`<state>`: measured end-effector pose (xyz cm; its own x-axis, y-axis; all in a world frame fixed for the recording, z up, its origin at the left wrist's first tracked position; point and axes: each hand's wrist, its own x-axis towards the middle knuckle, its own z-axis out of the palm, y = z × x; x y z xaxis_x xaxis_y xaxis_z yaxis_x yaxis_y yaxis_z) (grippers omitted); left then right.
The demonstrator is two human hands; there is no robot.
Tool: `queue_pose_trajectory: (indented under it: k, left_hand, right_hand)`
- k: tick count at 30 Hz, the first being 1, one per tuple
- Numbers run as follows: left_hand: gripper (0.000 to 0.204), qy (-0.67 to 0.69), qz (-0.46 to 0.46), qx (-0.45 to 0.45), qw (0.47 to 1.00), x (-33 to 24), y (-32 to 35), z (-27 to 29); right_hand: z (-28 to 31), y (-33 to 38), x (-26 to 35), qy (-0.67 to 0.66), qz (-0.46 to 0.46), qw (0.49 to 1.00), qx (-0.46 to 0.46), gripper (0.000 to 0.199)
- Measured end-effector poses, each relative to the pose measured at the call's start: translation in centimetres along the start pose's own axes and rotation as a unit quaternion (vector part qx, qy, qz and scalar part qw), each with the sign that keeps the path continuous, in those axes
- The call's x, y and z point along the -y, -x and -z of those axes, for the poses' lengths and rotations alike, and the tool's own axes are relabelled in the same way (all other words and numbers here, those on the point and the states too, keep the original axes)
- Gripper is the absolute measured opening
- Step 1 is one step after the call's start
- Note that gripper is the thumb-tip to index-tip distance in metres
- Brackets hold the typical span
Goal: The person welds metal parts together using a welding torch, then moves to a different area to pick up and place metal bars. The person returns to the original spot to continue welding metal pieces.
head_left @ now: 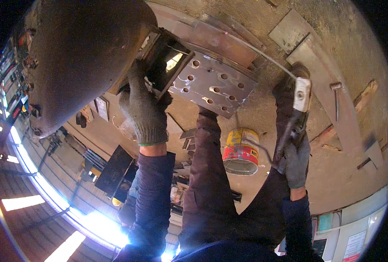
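Observation:
My left hand, in a grey knit glove, is closed on a dark welding shield at the upper left. The shield's window frame sits beside the fingers, which are partly hidden. My right hand, also gloved, grips the dark handle of an electrode holder with a pale, worn head. From that head a thin welding rod slants up and left above the metal. Between the hands lies a grey steel plate with several round holes and shiny streaks; the shield's frame covers its left part.
A red and yellow can lies between my legs. Flat steel pieces and a hammer rest on the floor at right. A dark box-like object stands at left. Bright light enters at lower left.

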<state>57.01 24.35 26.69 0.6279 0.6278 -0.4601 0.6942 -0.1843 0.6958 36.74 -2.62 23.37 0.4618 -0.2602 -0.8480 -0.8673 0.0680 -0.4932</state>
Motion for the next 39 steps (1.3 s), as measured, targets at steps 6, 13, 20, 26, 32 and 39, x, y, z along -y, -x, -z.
queue_pose_trajectory:
  k: [6, 13, 20, 26, 32, 39]
  left_hand:
    - [0.046, -0.023, 0.013, 0.052, 0.998, 2.3, 0.7, -4.3]
    - [0.091, -0.182, -0.072, 0.086, 0.977, 3.8, 1.0, -7.7]
    - [0.062, -0.236, -0.181, 0.033, 0.954, 2.9, -0.3, -8.1]
    - [0.035, -0.046, -0.172, -0.069, 0.982, 1.7, -3.0, -4.6]
    - [0.042, 0.074, -0.08, -0.134, 0.985, 0.6, -4.0, -1.3]
    - [0.049, 0.136, -0.072, 0.001, 0.988, 1.7, -6.9, -3.8]
  right_hand:
    - [4.8, -2.7, -4.1, -0.057, -0.098, 0.989, 0.094, 0.047]
    - [7.0, -5.8, -6.5, 0.027, -0.018, 0.995, 0.096, 0.047]
    - [5.4, -5.6, -4.9, -0.017, 0.055, 0.997, 0.041, 0.044]
    - [0.9, -11.0, 1.3, 0.076, 0.12, 0.982, 0.128, 0.046]
    - [-14.0, -20.2, 10.1, 0.178, 0.308, 0.916, 0.184, 0.056]
    - [-28.0, -36.0, 9.6, 0.458, 0.355, 0.783, 0.225, 0.058]
